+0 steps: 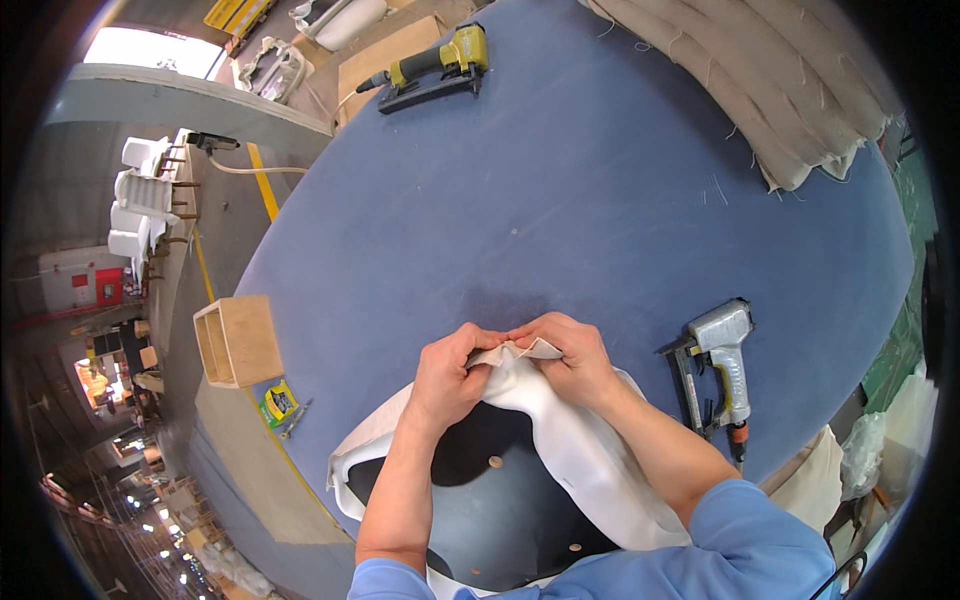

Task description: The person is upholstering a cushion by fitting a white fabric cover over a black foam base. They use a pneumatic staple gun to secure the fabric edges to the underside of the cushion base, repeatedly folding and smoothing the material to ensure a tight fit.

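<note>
My left hand (448,375) and my right hand (562,358) meet at the far edge of a dark, rounded seat panel wrapped in white padded foam (575,450), which lies on the near side of the big blue felt-covered worktable (560,190), right in front of me. Both hands are closed tight, fingers curled, pinching a small flap of beige fabric (520,350) that peeks out between them and folds over the foam's rim. My knuckles nearly touch each other. The dark underside of the panel shows between my forearms, with a couple of small pale round spots on it.

Just to the right of my right forearm a silver pneumatic staple gun with a black magazine (718,365) lies on the table, apart from the panel. At the table's far edge sits a yellow and black staple gun (440,65) with a hose attached. A stack of beige quilted cushion covers (770,80) lies at the far right. Off the table to the left stands an open wooden box (238,340), and near it a small yellow and green tool (280,403).
</note>
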A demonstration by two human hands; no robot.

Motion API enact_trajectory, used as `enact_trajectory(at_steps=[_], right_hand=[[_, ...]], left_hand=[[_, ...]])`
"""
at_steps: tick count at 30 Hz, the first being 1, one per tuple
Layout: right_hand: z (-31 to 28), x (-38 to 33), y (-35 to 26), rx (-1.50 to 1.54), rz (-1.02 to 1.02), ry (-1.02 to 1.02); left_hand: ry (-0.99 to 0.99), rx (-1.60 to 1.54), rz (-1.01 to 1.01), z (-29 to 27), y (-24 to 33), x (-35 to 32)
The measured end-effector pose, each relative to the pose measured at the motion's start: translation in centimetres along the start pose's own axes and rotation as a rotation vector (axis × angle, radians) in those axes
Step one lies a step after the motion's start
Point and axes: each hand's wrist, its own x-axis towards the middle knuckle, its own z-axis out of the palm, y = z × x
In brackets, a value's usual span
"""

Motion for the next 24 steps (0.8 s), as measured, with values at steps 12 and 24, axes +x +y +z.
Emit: enact_trajectory(at_steps=[12,24], right_hand=[[-0.9,0.4,-1.1,-0.064,0.098,-0.093],[0.0,-0.1,-1.5,0.043,0.034,0.025]], left_hand=[[0.081,-0.093,0.032,1.1,-0.6,-0.3],[-0.007,-0.156,0.026,0.6,-1.4,-0.5]])
